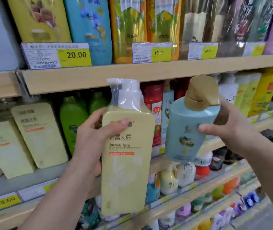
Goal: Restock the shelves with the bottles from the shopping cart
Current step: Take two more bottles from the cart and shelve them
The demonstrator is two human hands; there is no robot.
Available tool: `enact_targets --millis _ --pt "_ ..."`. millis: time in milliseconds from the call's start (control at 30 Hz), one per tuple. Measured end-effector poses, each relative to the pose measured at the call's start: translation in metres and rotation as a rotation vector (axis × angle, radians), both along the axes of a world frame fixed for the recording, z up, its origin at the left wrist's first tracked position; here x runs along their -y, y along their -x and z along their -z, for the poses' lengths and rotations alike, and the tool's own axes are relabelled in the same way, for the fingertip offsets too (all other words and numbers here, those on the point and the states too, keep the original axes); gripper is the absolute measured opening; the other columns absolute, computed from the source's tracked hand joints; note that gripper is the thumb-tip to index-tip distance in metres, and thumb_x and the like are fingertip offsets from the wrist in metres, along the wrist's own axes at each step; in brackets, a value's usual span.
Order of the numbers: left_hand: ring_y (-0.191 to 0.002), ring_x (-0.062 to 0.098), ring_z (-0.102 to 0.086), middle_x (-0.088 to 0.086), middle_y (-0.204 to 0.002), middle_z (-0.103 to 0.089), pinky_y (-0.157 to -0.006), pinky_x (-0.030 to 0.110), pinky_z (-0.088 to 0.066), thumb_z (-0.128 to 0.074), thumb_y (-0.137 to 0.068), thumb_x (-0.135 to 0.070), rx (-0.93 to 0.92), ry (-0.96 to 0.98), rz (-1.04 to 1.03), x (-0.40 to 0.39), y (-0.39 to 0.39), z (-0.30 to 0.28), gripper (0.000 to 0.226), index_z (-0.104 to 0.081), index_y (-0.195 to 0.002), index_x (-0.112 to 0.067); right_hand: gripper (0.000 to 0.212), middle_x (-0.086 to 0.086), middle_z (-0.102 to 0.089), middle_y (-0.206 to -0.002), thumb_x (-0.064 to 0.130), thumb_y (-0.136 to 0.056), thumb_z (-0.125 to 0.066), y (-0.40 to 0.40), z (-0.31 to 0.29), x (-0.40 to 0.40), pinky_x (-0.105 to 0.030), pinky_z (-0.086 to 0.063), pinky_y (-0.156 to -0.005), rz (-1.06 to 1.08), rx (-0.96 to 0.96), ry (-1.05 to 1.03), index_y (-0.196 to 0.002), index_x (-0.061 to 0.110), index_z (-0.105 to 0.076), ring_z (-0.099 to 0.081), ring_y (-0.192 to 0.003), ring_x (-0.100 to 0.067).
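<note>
Wooden shelves [99, 75] — packed bottles [73, 117], yellow price tags [73, 54].

Top-shelf bottles [89, 22] cut off above — lowest shelf's bottles [198, 205] blurred.

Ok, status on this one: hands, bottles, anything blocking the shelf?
Left hand grips yellow bottle. Right hand grips blue bottle. Both held up before the middle shelf, neither placed. Matching yellow bottles shelved left.
</note>
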State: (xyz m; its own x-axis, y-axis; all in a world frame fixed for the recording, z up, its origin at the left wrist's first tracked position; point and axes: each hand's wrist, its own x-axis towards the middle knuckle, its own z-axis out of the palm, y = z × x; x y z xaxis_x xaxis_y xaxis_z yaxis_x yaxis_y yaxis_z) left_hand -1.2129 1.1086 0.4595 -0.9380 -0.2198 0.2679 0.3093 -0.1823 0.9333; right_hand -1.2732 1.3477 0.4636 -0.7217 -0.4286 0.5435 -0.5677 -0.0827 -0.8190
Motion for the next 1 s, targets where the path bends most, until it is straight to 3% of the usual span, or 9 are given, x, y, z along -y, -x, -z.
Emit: enact_targets --millis 133,233,300,467,600,767,867,933,1000 --pt "-0.055 0.014 -0.067 -0.004 -0.062 -0.07 -0.043 0.028 -0.052 -0.067 -0.05 -0.015 -0.04 -0.026 -0.14 -0.031 0.012 -0.003 0.026 -0.065 -0.075 -0.024 0.064 0.022 -0.07 -0.088 0.049 -0.033 -0.085 0.03 -0.009 -0.027 -0.012 -0.051 -0.069 -0.058 -0.061 -0.097 -0.093 0.048 -0.062 -0.064 -0.083 0.004" --pt "-0.057 0.012 -0.068 -0.005 -0.063 -0.071 -0.044 0.028 -0.052 -0.067 -0.052 -0.016 -0.069 -0.031 -0.233 -0.05 0.018 -0.001 0.026 -0.065 -0.076 -0.026 0.06 0.029 -0.068 -0.079 0.009 -0.043 -0.079 0.051 -0.008 -0.045 -0.006 -0.048 -0.063 -0.059 -0.11 -0.078 -0.089 0.043 -0.062 -0.063 -0.076 0.01" --pt "-0.058 0.011 -0.068 -0.006 -0.064 -0.071 -0.045 0.027 -0.052 -0.071 -0.048 -0.015 -0.092 -0.037 -0.284 -0.061 0.02 0.001 0.032 -0.065 -0.077 -0.027 0.057 0.031 -0.067 -0.078 0.0 -0.051 -0.067 0.064 -0.008 -0.052 -0.004 -0.046 -0.063 -0.093 -0.127 -0.051 -0.092 0.038 -0.058 -0.061 -0.077 0.012" --pt "-0.06 0.012 -0.069 -0.007 -0.066 -0.071 -0.046 0.027 -0.052 -0.081 -0.024 -0.025 -0.081 -0.03 -0.385 -0.07 0.023 0.007 0.058 -0.066 -0.08 -0.027 0.069 0.031 -0.064 -0.088 0.012 -0.047 -0.076 0.096 -0.005 -0.055 -0.009 -0.047 -0.076 -0.177 -0.114 -0.074 -0.107 0.03 -0.048 -0.059 -0.089 0.01" --pt "-0.056 0.013 -0.068 -0.007 -0.061 -0.069 -0.044 0.029 -0.052 -0.08 -0.035 -0.016 -0.086 -0.027 -0.453 -0.076 0.025 0.006 0.047 -0.063 -0.078 -0.024 0.067 0.028 -0.066 -0.09 0.015 -0.049 -0.074 0.123 0.008 -0.056 -0.01 -0.048 -0.076 -0.2 -0.047 -0.065 -0.109 0.026 -0.048 -0.061 -0.09 0.008" --pt "-0.051 0.01 -0.066 -0.008 -0.054 -0.068 -0.041 0.03 -0.053 -0.064 -0.053 -0.017 -0.085 -0.027 -0.535 -0.084 0.029 0.001 0.022 -0.06 -0.074 -0.023 0.061 0.022 -0.069 -0.09 0.002 -0.056 -0.066 0.147 0.022 -0.046 -0.01 -0.048 -0.073 -0.223 0.044 -0.07 -0.108 0.03 -0.049 -0.062 -0.087 0.008" --pt "-0.052 0.009 -0.067 -0.008 -0.055 -0.068 -0.041 0.028 -0.052 -0.067 -0.058 -0.017 -0.099 -0.025 -0.542 -0.083 0.03 0.001 0.017 -0.062 -0.073 -0.024 0.06 0.012 -0.064 -0.102 0.003 -0.059 -0.066 0.157 0.026 -0.039 -0.01 -0.049 -0.072 -0.24 0.08 -0.057 -0.11 0.029 -0.048 -0.062 -0.089 0.007" --pt "-0.056 0.011 -0.068 -0.007 -0.059 -0.07 -0.042 0.028 -0.052 -0.078 -0.038 -0.032 -0.11 -0.014 -0.524 -0.081 0.03 0.0 0.034 -0.066 -0.069 -0.026 0.059 0.008 -0.062 -0.104 0.0 -0.062 -0.067 0.164 0.029 -0.036 -0.012 -0.05 -0.072 -0.249 0.096 -0.033 -0.11 0.029 -0.049 -0.063 -0.088 0.005" --pt "-0.057 0.012 -0.069 -0.006 -0.061 -0.071 -0.043 0.029 -0.052 -0.083 -0.017 -0.035 -0.1 0.005 -0.516 -0.08 0.031 0.001 0.053 -0.069 -0.067 -0.028 0.056 0.006 -0.061 -0.102 -0.009 -0.07 -0.065 0.169 0.031 -0.033 -0.012 -0.051 -0.071 -0.232 0.11 -0.019 -0.111 0.025 -0.047 -0.063 -0.085 0.006"
